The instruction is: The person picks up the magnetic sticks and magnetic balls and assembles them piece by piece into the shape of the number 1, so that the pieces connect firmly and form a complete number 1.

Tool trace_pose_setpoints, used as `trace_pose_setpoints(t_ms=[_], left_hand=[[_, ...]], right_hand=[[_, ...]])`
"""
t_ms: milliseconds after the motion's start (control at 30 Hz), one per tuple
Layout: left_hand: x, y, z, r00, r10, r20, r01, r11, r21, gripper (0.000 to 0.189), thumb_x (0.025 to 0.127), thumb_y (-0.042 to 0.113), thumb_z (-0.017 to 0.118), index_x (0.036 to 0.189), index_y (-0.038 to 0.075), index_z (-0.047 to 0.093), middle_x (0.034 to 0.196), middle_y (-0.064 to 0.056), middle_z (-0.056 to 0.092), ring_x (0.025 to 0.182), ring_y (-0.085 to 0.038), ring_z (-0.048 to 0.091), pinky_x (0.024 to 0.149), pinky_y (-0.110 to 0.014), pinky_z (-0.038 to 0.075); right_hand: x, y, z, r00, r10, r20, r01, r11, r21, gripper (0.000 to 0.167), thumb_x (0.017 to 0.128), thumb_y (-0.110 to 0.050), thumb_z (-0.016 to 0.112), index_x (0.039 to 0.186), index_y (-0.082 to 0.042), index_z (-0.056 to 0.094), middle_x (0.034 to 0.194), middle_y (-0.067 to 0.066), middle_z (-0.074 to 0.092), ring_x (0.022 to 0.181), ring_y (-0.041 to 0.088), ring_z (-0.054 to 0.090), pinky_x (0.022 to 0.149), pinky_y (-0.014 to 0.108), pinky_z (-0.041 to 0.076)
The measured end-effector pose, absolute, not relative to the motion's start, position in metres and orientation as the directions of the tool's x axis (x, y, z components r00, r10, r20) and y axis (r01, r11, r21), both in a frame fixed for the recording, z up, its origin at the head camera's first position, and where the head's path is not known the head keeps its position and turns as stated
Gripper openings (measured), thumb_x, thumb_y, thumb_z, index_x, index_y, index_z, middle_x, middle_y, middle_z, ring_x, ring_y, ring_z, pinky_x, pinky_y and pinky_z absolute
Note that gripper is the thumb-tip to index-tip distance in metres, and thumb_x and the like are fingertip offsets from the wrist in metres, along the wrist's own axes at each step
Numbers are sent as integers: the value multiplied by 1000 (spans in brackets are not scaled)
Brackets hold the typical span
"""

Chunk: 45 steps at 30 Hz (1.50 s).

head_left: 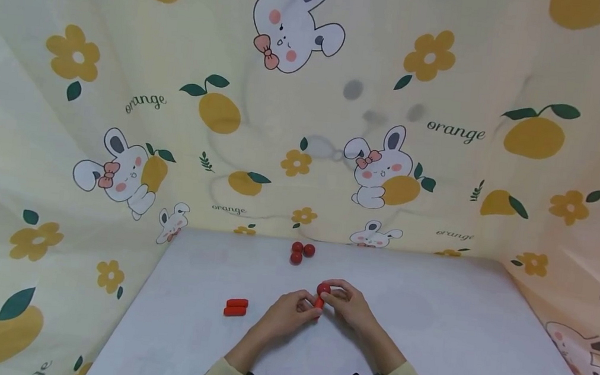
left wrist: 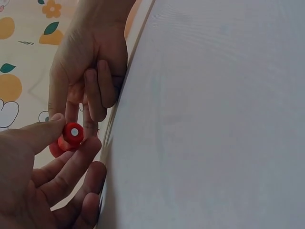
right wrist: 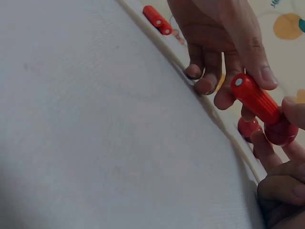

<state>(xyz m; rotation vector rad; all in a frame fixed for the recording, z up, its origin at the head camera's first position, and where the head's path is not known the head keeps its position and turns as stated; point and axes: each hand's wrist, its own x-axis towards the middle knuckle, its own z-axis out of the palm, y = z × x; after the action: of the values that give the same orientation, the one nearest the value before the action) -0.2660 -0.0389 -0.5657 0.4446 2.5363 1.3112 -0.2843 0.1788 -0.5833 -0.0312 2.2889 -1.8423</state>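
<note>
In the head view my left hand (head_left: 286, 315) pinches a red rod (head_left: 319, 303) between thumb and fingers. My right hand (head_left: 355, 309) holds a red ball (head_left: 324, 288) at the rod's far end, thumb and index finger on its sides. From the right wrist, the ridged rod (right wrist: 257, 99) shows a pale round dot on its free end, and its other end meets the ball (right wrist: 281, 132). Seen from the left wrist, the rod (left wrist: 73, 133) points nearly end-on at the camera. Both hands are close together over the white table.
Two more red rods (head_left: 235, 311) lie side by side on the table (head_left: 184, 344), left of the hands. Three red balls (head_left: 296, 258) sit clustered near the back edge. A patterned cloth (head_left: 296, 104) hangs behind and at both sides.
</note>
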Motion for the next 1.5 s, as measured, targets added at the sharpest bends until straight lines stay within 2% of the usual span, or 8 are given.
trace_pose_setpoints(t_ms=[100,300,533,700,867,967,1233,1500], left_hand=[[-267,-38,-565,-921,382,-84,157,558,815,25,100,43,77,113,23,72,93,12,75,90,-10,68,89,-47,57],[-269,-41,-560,-914,385,-132,127,579,805,29,101,47,74,118,23,72,99,10,72,93,-11,65,87,-44,58],[-275,-49,-552,-925,358,-130,133,625,769,20,103,42,73,115,27,73,96,9,72,92,-13,65,87,-45,57],[-283,-56,-544,-942,313,-120,123,655,746,17,103,39,73,114,27,72,99,8,70,96,-15,64,89,-45,58],[-295,-62,-536,-951,294,-95,136,675,725,16,103,35,74,114,23,71,102,5,71,96,-17,64,89,-43,58],[-304,-65,-534,-953,298,-59,174,694,699,17,103,32,74,115,21,71,104,3,72,95,-17,65,88,-42,58],[-327,-72,-537,-963,268,16,220,755,618,27,101,29,78,122,14,71,112,-2,71,98,-20,65,87,-43,58],[-350,-72,-536,-974,220,53,208,777,595,26,100,26,79,121,15,68,119,-6,67,105,-22,64,92,-45,58]], right_hand=[[-285,180,-584,-980,-137,-143,109,230,-967,42,99,-33,81,135,-15,68,106,5,77,70,17,50,60,27,39],[-282,181,-584,-983,-121,-142,107,254,-961,41,99,-31,81,134,-16,69,107,4,77,83,21,60,64,27,42],[-282,184,-584,-982,-149,-115,72,269,-960,43,100,-32,79,136,-12,68,116,7,79,92,21,63,68,28,43],[-284,187,-585,-981,-148,-127,86,256,-963,43,99,-35,80,135,-14,69,114,6,80,90,21,60,68,28,42],[-283,188,-585,-978,-155,-139,97,250,-963,45,99,-36,80,136,-12,69,120,8,79,94,21,61,69,28,42],[-282,189,-584,-977,-144,-156,117,248,-962,47,99,-38,79,136,-13,69,119,8,79,87,21,58,67,29,41],[-279,190,-584,-970,-195,-146,106,202,-974,47,100,-36,78,138,-11,67,120,7,79,83,20,53,61,26,36],[-281,189,-582,-969,-190,-158,115,215,-970,47,100,-38,78,139,-14,67,119,5,78,83,22,53,62,27,37]])
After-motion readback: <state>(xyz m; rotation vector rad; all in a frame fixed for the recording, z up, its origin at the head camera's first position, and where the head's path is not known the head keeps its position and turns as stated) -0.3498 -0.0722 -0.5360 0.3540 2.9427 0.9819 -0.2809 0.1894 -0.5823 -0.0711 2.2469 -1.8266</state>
